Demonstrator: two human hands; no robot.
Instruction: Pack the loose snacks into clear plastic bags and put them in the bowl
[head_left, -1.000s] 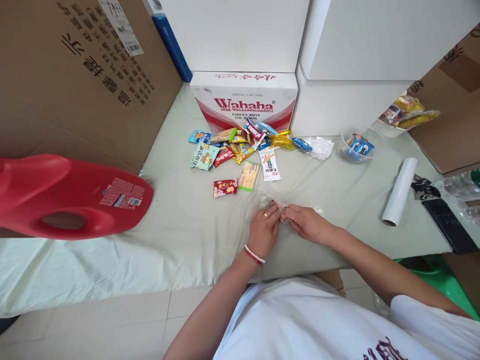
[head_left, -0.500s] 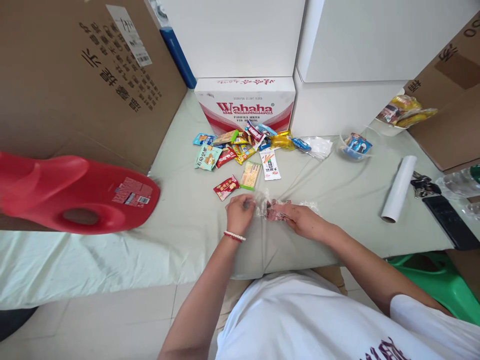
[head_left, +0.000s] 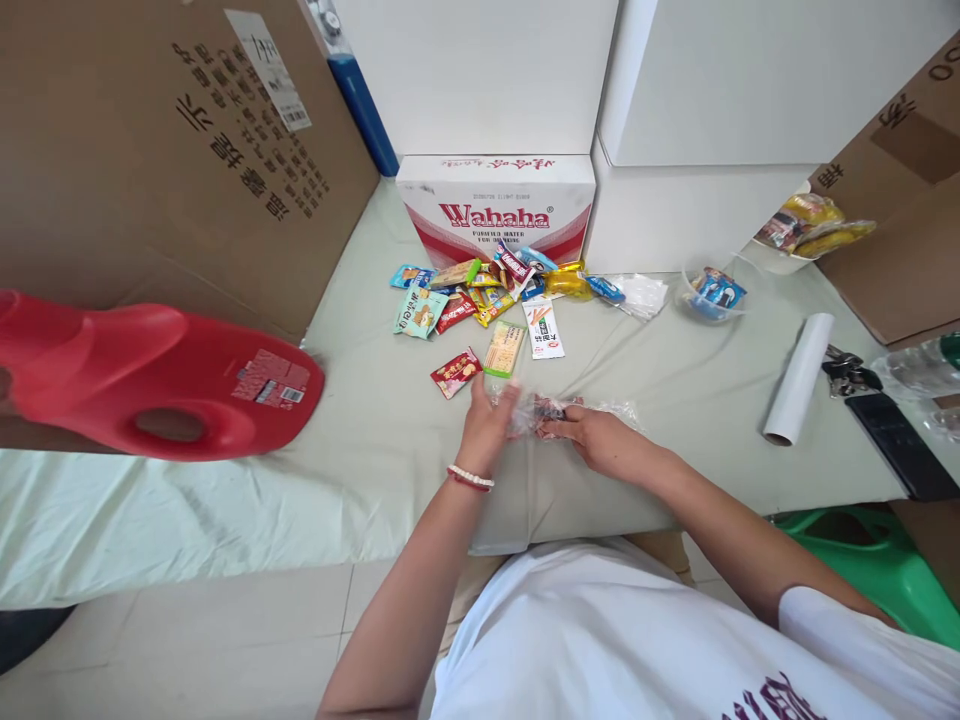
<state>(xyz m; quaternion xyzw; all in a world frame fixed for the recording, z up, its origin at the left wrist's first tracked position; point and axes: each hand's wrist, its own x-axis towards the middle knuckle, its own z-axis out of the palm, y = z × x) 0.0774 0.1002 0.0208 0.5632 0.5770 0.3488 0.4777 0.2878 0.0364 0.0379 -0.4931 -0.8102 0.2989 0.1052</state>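
My left hand (head_left: 486, 428), with a white-and-red bracelet at the wrist, has its thumb and fingers apart beside a crumpled clear plastic bag (head_left: 517, 412). Its fingertips are slightly blurred at the bag's edge. My right hand (head_left: 611, 442) pinches a small reddish-brown packet (head_left: 551, 412) at the bag; whether the packet is fully inside, I cannot tell. Just beyond my left fingers lie a red snack packet (head_left: 456, 373) and a green-edged cracker packet (head_left: 504, 348). A white snack packet (head_left: 544, 328) lies a bit farther right.
A pile of colourful snacks (head_left: 487, 302) lies against the Wahaha box (head_left: 495, 210). Clear bags (head_left: 641, 296), a plastic bowl (head_left: 711, 295), a white roll (head_left: 799, 380), keys (head_left: 851, 375) and a black phone (head_left: 904, 450) are rightward. A red jug (head_left: 202, 385) stands left.
My left hand has moved left, away from my right hand, and its fingers have spread. The reddish-brown packet has come into sight. The nearby red snack packet has been turned at an angle.
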